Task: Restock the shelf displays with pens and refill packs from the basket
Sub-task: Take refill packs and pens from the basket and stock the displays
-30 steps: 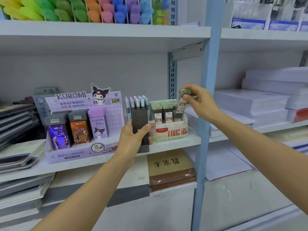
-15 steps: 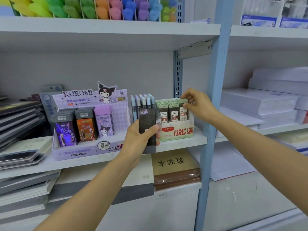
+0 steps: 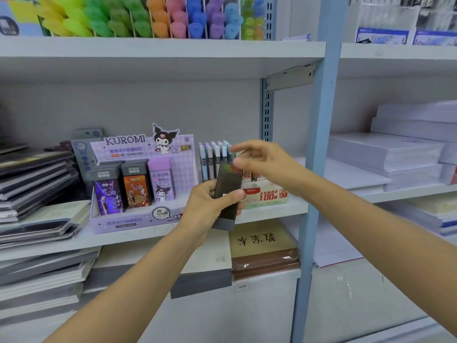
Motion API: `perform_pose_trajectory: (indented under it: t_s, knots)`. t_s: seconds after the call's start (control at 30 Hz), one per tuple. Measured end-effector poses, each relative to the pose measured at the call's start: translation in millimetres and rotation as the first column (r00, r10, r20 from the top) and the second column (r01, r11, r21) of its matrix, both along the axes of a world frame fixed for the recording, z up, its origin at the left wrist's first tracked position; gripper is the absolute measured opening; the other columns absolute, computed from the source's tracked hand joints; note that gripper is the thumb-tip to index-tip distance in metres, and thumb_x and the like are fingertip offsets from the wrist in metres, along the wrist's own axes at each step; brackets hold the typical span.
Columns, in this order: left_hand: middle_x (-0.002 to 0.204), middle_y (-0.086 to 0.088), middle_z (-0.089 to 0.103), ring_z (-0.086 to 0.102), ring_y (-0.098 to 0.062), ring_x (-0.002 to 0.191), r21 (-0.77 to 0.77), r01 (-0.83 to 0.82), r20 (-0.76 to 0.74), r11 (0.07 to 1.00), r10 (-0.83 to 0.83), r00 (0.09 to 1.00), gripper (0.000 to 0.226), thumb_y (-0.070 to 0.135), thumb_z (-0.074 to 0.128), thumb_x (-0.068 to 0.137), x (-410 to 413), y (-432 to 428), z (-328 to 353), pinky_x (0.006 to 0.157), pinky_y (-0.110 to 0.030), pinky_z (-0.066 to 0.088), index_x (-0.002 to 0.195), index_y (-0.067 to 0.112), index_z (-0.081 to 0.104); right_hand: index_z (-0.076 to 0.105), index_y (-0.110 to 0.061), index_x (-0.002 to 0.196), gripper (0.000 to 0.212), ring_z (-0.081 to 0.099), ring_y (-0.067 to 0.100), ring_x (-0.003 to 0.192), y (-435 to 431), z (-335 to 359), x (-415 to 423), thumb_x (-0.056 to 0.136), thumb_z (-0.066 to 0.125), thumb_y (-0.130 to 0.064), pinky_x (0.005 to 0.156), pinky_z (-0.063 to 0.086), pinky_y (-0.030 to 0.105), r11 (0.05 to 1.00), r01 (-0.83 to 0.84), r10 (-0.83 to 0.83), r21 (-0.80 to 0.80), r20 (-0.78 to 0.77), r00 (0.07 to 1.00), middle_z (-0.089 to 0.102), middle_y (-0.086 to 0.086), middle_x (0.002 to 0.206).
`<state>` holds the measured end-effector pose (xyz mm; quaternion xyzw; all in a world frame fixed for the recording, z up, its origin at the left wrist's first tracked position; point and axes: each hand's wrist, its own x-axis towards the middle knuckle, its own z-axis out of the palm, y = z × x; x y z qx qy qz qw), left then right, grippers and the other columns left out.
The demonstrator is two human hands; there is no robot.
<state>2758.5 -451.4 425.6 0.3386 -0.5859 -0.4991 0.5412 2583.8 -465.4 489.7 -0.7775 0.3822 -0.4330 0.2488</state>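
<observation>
At shelf front edge, left hand (image 3: 207, 206) is clamped on a dark refill pack (image 3: 226, 194), long axis near upright, top tilted right. Right hand (image 3: 262, 160) sits at the pack's top end, fingers loosely curled (blurred, can't tell if pinching). Green-white display box (image 3: 265, 195) lies just behind-right; right hand nearer.

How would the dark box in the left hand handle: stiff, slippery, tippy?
The dark box keeps straight edges in the left hand, so it's probably stiff. Its face shows a glossy sheen, so it may be a bit slippery. Tall and narrow, it would likely tip easily if stood on end.
</observation>
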Motion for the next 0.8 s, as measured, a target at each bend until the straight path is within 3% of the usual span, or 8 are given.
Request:
perform_pose_trajectory:
  t_s: [0.13,0.23,0.37,0.43,0.5,0.57,0.7,0.8]
  knots:
    - [0.091,-0.009,0.076,0.074,-0.022,0.075,0.062,-0.012,0.029,0.998,0.010,1.000,0.045,0.034,0.078,0.071,14.0,9.8,7.9,0.062,-0.029,0.058,0.107,0.012,0.064,0.066,-0.017,0.113,0.022,0.066,0.012,0.080,3.9,-1.4,14.4,0.091,0.065,-0.015,0.076,0.057,0.025,0.999,0.013,-0.010,-0.038,0.077,0.997,0.069,0.009,0.087]
    - [0.082,-0.010,0.075,0.072,-0.021,0.067,0.074,-0.118,0.046,0.990,0.115,0.992,0.032,0.020,0.074,0.081,40.2,15.3,10.2,0.059,-0.028,0.059,0.109,0.008,0.062,0.064,-0.022,0.114,0.022,0.065,0.012,0.077,0.3,-4.8,16.9,0.093,0.061,-0.016,0.078,0.056,0.031,0.997,0.057,-0.049,-0.050,0.149,0.988,0.068,0.012,0.091]
    - [0.075,-0.012,0.073,0.064,-0.017,0.051,0.099,-0.202,-0.079,0.974,0.210,0.975,0.022,0.017,0.068,0.088,74.5,22.8,13.5,0.051,-0.023,0.055,0.107,0.008,0.065,0.065,-0.025,0.122,0.033,0.067,0.018,0.094,0.5,-15.9,28.6,0.090,0.067,-0.022,0.087,0.055,0.030,0.990,-0.139,0.136,-0.024,-0.106,0.985,0.069,0.000,0.110]
    - [0.078,-0.012,0.073,0.066,-0.016,0.055,0.154,-0.179,-0.185,0.972,0.207,0.961,0.028,0.033,0.063,0.091,88.3,27.2,16.2,0.052,-0.023,0.055,0.102,0.008,0.068,0.067,-0.020,0.120,0.032,0.069,0.019,0.086,1.1,-22.2,39.8,0.088,0.068,-0.019,0.081,0.057,0.030,0.988,-0.151,0.145,-0.035,-0.145,0.979,0.073,0.003,0.100]
    - [0.083,-0.011,0.074,0.070,-0.019,0.067,0.196,-0.101,-0.303,0.975,0.159,0.940,0.051,0.056,0.057,0.087,100.4,30.7,17.2,0.058,-0.027,0.057,0.101,0.009,0.069,0.071,-0.015,0.110,0.020,0.065,0.015,0.062,2.7,-26.7,52.3,0.092,0.064,-0.018,0.064,0.055,0.024,0.987,-0.157,0.156,-0.015,-0.065,0.986,0.072,0.004,0.077]
    - [0.082,-0.009,0.073,0.070,-0.020,0.071,0.192,-0.067,-0.344,0.979,0.131,0.930,0.056,0.061,0.062,0.079,109.0,34.0,16.8,0.061,-0.029,0.057,0.100,0.009,0.067,0.071,-0.015,0.103,0.015,0.058,0.011,0.050,6.1,-30.0,64.8,0.095,0.059,-0.019,0.054,0.049,0.019,0.985,-0.168,0.168,0.024,0.010,0.986,0.067,0.005,0.063]
    - [0.064,-0.002,0.053,0.054,-0.009,0.049,0.102,-0.258,-0.091,0.961,0.268,0.959,0.023,0.029,0.067,0.087,116.2,37.3,7.2,0.054,-0.023,0.050,0.072,0.014,0.057,0.070,-0.014,0.105,0.020,0.049,0.009,0.045,13.9,-35.9,86.2,0.097,0.054,-0.025,0.050,0.044,0.017,0.961,-0.236,0.226,0.142,0.085,0.970,0.060,-0.001,0.054]
    - [0.065,0.001,0.053,0.051,-0.009,0.054,0.000,-0.352,0.021,0.936,0.352,0.936,0.024,0.023,0.057,0.096,122.4,39.6,1.6,0.058,-0.024,0.047,0.074,0.014,0.057,0.072,-0.020,0.080,0.032,0.043,0.003,0.044,18.7,-34.1,97.5,0.096,0.053,-0.041,0.053,0.037,0.016,0.968,-0.198,0.212,0.154,-0.077,0.974,0.052,-0.012,0.049]
